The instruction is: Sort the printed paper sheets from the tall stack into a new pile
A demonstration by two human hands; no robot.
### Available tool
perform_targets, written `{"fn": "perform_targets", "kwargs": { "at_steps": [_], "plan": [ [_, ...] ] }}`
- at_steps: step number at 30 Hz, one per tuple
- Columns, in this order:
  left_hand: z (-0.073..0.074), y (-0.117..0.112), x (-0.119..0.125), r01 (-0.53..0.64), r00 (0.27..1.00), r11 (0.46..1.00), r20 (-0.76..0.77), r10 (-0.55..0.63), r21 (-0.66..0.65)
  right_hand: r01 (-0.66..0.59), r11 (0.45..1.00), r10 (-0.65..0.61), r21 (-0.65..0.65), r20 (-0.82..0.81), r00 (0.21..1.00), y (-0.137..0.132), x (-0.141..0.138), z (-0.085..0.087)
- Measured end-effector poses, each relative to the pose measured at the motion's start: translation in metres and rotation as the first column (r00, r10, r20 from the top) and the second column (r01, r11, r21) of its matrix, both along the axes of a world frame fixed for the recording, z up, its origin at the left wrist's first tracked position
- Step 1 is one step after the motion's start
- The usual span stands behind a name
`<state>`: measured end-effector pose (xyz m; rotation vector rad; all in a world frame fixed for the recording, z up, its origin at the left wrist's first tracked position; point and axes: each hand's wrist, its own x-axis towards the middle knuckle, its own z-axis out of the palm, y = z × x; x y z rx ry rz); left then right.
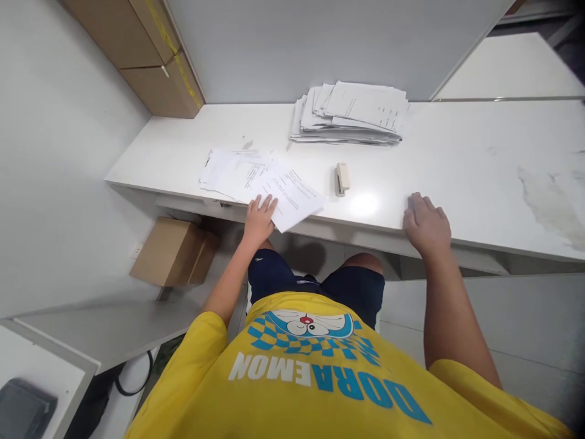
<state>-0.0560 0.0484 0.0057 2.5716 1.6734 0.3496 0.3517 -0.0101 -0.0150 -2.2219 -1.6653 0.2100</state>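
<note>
My left hand [259,218] lies at the near edge of the white desk [457,164], its fingers stretched flat on the corner of a loose sheaf of printed papers [269,183] that juts over the edge. My right hand [426,224] rests on the desk's front edge further right, fingers flat and holding nothing. A small beige stapler [341,178] lies on the desk between the hands, a little beyond them. A thick, fanned pile of papers [351,113] sits at the back of the desk by the partition.
A cardboard box [171,252] sits on the floor under the desk's left end. Stacked brown boxes [150,55] lean at the back left corner. A grey partition [297,42] backs the desk. A dark device [22,408] lies on a surface at lower left.
</note>
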Motion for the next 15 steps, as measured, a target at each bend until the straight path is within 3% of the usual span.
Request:
{"fn": "perform_targets", "kwargs": {
  "at_steps": [5, 9, 11, 13, 14, 15],
  "plan": [
    [-0.003, -0.006, -0.003, 0.107, 0.994, 0.989, 0.016, -0.109, 0.102, 0.017, 1.0, -0.017, 0.026, -0.023, 1.0, 0.003, 0.005, -0.005],
    [-0.003, -0.003, -0.013, 0.177, 0.975, 0.917, 0.067, -0.214, 0.357, 0.062, 0.976, -0.037, 0.21, -0.119, 0.992, -0.002, 0.0, -0.018],
    [-0.004, -0.003, -0.017, 0.189, 0.961, 0.845, 0.081, -0.263, 0.5, 0.161, 0.907, -0.055, 0.389, -0.27, 0.961, -0.016, -0.022, -0.025],
    [-0.005, -0.005, -0.017, 0.233, 0.932, 0.759, 0.083, -0.353, 0.608, 0.282, 0.804, -0.023, 0.523, -0.448, 0.894, -0.037, -0.06, -0.031],
    [-0.005, -0.007, -0.017, 0.268, 0.91, 0.724, 0.081, -0.407, 0.636, 0.312, 0.789, 0.009, 0.529, -0.519, 0.855, -0.049, -0.083, -0.031],
    [-0.005, -0.008, -0.015, 0.308, 0.882, 0.699, 0.081, -0.464, 0.645, 0.3, 0.818, 0.065, 0.49, -0.598, 0.799, -0.06, -0.105, -0.031]
  ]
}}
